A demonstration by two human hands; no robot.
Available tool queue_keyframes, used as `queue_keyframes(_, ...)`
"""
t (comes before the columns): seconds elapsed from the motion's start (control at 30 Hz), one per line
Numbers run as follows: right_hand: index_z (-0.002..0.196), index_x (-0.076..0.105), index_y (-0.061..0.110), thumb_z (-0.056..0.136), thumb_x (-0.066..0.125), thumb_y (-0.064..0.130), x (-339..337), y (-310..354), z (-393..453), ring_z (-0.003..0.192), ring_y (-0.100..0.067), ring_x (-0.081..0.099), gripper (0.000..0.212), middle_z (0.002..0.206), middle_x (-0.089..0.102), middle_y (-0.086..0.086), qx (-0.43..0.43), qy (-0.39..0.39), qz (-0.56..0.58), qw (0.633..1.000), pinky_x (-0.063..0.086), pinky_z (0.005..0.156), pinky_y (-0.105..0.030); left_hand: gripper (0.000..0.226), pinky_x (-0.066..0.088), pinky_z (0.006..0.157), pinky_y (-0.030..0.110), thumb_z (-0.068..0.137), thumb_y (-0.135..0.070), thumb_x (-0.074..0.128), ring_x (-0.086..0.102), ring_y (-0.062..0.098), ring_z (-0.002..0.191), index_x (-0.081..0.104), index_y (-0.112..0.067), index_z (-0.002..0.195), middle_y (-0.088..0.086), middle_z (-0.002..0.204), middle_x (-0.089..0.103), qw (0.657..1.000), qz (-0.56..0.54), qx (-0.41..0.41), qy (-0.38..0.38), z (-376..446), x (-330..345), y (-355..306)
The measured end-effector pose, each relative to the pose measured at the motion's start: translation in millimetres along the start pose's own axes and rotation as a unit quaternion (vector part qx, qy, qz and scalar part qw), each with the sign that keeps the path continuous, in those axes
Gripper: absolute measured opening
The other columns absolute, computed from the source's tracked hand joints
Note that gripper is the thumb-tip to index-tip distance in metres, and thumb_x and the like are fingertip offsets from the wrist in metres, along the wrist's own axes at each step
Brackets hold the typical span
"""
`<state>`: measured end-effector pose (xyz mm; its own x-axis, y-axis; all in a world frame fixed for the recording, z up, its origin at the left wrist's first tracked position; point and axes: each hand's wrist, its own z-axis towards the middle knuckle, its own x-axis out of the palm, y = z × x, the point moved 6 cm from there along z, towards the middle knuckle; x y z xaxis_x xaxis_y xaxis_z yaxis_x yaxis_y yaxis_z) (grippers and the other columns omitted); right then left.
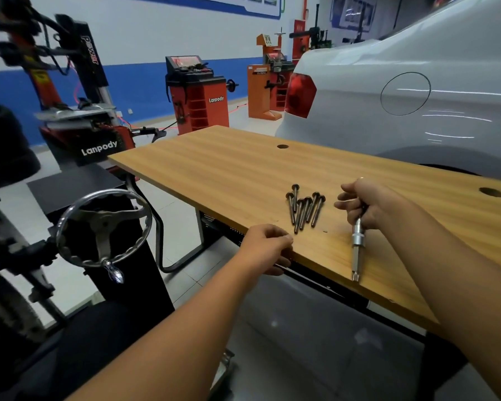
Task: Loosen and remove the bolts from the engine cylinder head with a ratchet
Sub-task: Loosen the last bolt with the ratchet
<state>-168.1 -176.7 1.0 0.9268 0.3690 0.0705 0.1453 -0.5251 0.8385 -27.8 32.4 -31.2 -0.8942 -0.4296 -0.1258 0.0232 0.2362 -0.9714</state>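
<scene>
Your right hand [368, 205] gripped the ratchet [357, 241] just right of the bolts [304, 208] clustered near the table [214, 169] edge, your left hand [268, 246] curled on that edge; stiff, likely slick steel, best pinched mid-shank.

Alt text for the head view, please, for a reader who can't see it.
A person's right hand grips a ratchet tool over a wooden workbench, beside a cluster of six long bolts. The left hand rests curled at the bench's near edge; a white car stands behind.
</scene>
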Motion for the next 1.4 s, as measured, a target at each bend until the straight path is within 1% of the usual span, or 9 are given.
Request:
queue_keyframes(0.17, 0.094, 0.054, 0.008, 0.105, 0.056, 0.030, 55, 17, -35, 0.042, -0.003, 0.040, 0.024, 0.078, 0.058, -0.007, -0.062, 0.067, 0.025, 0.996, 0.035, 0.039, -0.016, 0.043, 0.061, 0.075, 0.028, 0.093, -0.052, 0.072, 0.076, 0.015, 0.089, 0.066, -0.025, 0.125, 0.001, 0.104, 0.079, 0.995, 0.014, 0.044, 0.090, -6, 16, -14)
queue_keyframes(0.27, 0.112, 0.055, 0.001, 0.096, 0.070, 0.041, 116, 26, -76, 0.071, -0.018, 0.076, 0.046, 0.103, 0.069, -0.020, -0.118, 0.180, 0.022, 0.976, 0.061, 0.060, -0.031, 0.038, 0.060, 0.071, 0.036, 0.093, -0.049, 0.074, 0.073, 0.022, 0.076, 0.062, -0.024, 0.119, 0.003, 0.089, 0.073, 0.993, -0.048, 0.058, 0.092, -12, 11, -27)
queue_keyframes(0.4, 0.116, 0.060, 0.008, 0.095, 0.070, 0.042, 188, 37, -117, 0.098, -0.027, 0.074, 0.041, 0.112, 0.068, -0.017, -0.221, 0.202, 0.010, 0.954, 0.061, 0.087, -0.042, 0.020, 0.036, 0.043, 0.026, 0.098, -0.030, 0.068, 0.039, 0.013, 0.041, 0.054, -0.015, 0.096, -0.002, 0.056, 0.044, 0.982, -0.139, 0.008, -0.127, -33, -59, -2)
queue_keyframes(0.6, 0.081, 0.067, 0.015, 0.094, 0.067, 0.017, 372, -56, -181, 0.055, -0.023, 0.063, 0.013, 0.070, 0.069, -0.008, -0.279, 0.271, -0.070, 0.918, 0.051, 0.053, -0.031, 0.036, 0.028, 0.044, 0.027, 0.096, -0.037, 0.070, 0.038, 0.008, 0.040, 0.055, -0.021, 0.068, -0.009, 0.047, 0.044, 0.902, -0.204, 0.051, -0.376, -123, -207, 49)
queue_keyframes(0.83, 0.068, 0.064, 0.023, 0.079, 0.066, 0.038, 592, -121, -376, 0.072, -0.023, 0.063, 0.019, 0.067, 0.066, 0.009, -0.531, 0.368, -0.159, 0.746, 0.049, 0.070, -0.037, 0.039, 0.040, 0.061, 0.038, 0.099, -0.041, 0.069, 0.045, 0.018, 0.054, 0.056, -0.019, 0.069, -0.003, 0.055, 0.050, 0.712, -0.222, 0.135, -0.652, -345, -436, 63)
queue_keyframes(1.03, 0.125, 0.066, 0.027, 0.096, 0.062, 0.052, 706, -188, -461, 0.119, -0.028, 0.059, 0.038, 0.125, 0.068, 0.001, -0.677, 0.399, -0.456, 0.417, 0.049, 0.098, -0.042, 0.042, 0.032, 0.039, 0.025, 0.103, -0.053, 0.056, 0.036, 0.014, 0.038, 0.049, -0.019, 0.079, -0.004, 0.050, 0.042, 0.574, -0.259, 0.213, -0.747, -506, -549, 49)
queue_keyframes(1.1, 0.126, 0.061, 0.031, 0.096, 0.055, 0.062, 726, -203, -460, 0.122, -0.026, 0.058, 0.043, 0.131, 0.066, 0.004, -0.694, 0.361, -0.531, 0.326, 0.048, 0.097, -0.040, 0.047, 0.040, 0.041, 0.028, 0.102, -0.060, 0.050, 0.043, 0.015, 0.041, 0.046, -0.019, 0.078, -0.002, 0.053, 0.045, 0.558, -0.242, 0.238, -0.758, -545, -582, 40)
queue_keyframes(1.27, 0.110, 0.048, 0.030, 0.097, 0.046, 0.068, 747, -206, -462, 0.115, -0.021, 0.059, 0.040, 0.119, 0.060, 0.009, -0.697, 0.353, -0.586, 0.212, 0.049, 0.087, -0.038, 0.041, 0.057, 0.065, 0.034, 0.105, -0.055, 0.045, 0.057, 0.013, 0.055, 0.051, -0.016, 0.093, -0.004, 0.058, 0.055, 0.580, -0.221, 0.246, -0.744, -582, -677, 24)
queue_keyframes(1.4, 0.107, 0.038, 0.032, 0.101, 0.033, 0.065, 746, -206, -465, 0.105, -0.017, 0.059, 0.034, 0.110, 0.057, 0.012, -0.704, 0.342, -0.592, 0.192, 0.046, 0.077, -0.037, 0.032, 0.052, 0.066, 0.035, 0.108, -0.044, 0.047, 0.050, 0.011, 0.050, 0.052, -0.016, 0.093, -0.005, 0.057, 0.049, 0.613, -0.226, 0.247, -0.715, -558, -732, 28)
